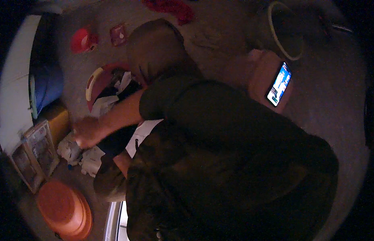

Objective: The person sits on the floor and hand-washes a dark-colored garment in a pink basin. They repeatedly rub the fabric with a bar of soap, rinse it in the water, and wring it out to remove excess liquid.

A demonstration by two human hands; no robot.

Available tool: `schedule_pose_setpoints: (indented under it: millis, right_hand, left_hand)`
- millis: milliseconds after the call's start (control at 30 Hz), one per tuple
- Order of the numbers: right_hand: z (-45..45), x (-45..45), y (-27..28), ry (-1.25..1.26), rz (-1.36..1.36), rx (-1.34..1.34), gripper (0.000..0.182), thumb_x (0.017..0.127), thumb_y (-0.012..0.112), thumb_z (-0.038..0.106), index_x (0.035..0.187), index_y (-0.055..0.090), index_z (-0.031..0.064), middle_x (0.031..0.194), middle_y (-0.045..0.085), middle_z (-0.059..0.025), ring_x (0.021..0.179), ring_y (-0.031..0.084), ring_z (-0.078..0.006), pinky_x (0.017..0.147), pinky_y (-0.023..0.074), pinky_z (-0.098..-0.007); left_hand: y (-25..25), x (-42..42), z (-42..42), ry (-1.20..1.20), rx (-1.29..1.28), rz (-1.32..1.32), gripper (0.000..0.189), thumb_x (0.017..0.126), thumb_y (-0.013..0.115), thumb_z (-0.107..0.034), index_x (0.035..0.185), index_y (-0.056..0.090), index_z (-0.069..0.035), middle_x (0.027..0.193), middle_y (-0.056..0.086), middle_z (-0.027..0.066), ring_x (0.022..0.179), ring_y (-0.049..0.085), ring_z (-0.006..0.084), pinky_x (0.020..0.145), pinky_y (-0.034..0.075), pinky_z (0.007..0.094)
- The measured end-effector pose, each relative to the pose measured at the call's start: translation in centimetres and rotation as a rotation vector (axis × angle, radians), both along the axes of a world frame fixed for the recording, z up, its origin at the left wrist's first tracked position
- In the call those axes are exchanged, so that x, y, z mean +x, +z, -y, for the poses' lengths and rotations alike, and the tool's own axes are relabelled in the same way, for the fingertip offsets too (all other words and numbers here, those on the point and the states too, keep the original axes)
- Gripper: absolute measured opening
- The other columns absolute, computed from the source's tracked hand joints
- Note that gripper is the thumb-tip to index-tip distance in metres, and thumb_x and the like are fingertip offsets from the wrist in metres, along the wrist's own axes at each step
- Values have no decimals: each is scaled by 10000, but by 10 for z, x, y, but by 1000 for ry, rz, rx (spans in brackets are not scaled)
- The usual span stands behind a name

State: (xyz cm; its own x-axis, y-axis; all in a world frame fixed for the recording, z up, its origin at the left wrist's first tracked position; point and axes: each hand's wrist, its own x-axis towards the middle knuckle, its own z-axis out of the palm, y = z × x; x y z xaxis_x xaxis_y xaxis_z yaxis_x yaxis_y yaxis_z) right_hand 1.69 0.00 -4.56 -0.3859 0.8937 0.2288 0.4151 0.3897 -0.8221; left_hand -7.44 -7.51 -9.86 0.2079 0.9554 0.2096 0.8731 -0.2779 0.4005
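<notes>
My right hand (87, 132), blurred and dim, reaches left from a dark sleeve over a crumpled whitish piece (69, 150), paper or cloth. Its fingertips are near or on that piece; a grip cannot be made out. Beside it lies another crumpled whitish piece (93, 161). Only a strip of my left forearm shows below, between dark clothing and my knee; the left hand itself is hidden. Above my right forearm stands a red container (98, 82) with a cream handle, holding whitish scraps (123, 82). My bent knees flank the arms.
Two framed pieces (43, 150) lean at the left by a brown box (55, 120) and a blue container (48, 87). An orange tub (58, 205) stands lower left. A lit phone (279, 84) rests on a brownish support. A round red object (80, 40) lies upper left.
</notes>
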Motion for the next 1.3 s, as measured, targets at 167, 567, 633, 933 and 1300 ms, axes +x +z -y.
schedule_pose_setpoints:
  millis: [167,567,633,933,1300]
  right_hand:
    - [-10,-34,-56,94,-47,190,237,702,484,264,696,582,48,700,581,-161,649,555,-317,564,454,-435]
    - [-103,150,-171,-145,565,-170,276,684,524,308,768,568,50,771,572,-156,719,546,-312,632,435,-423]
    - [-119,183,-191,-198,662,-218,286,681,531,316,780,566,50,783,570,-155,730,544,-312,643,432,-421]
    - [-161,261,-246,-342,914,-250,341,667,561,349,834,556,51,836,563,-151,782,538,-309,694,418,-412]
    - [-150,275,-272,-379,944,63,422,651,597,390,900,543,53,901,554,-147,846,529,-305,757,400,-401]
  left_hand:
    - [-4,3,3,7,-19,2,419,794,444,-277,1140,315,-80,1135,344,58,1047,333,229,873,252,308]
    - [-21,31,-7,-5,-81,36,434,801,439,-278,1161,301,-79,1161,332,57,1070,321,229,890,242,307]
    - [-24,35,-12,1,-104,42,437,802,438,-278,1164,299,-79,1166,330,57,1074,319,229,893,240,307]
    - [-36,42,-37,49,-166,71,448,807,435,-279,1180,289,-78,1186,322,57,1092,310,229,907,233,307]
    - [-45,48,-58,16,-172,86,463,813,431,-281,1199,277,-78,1210,311,56,1113,299,229,923,224,306]
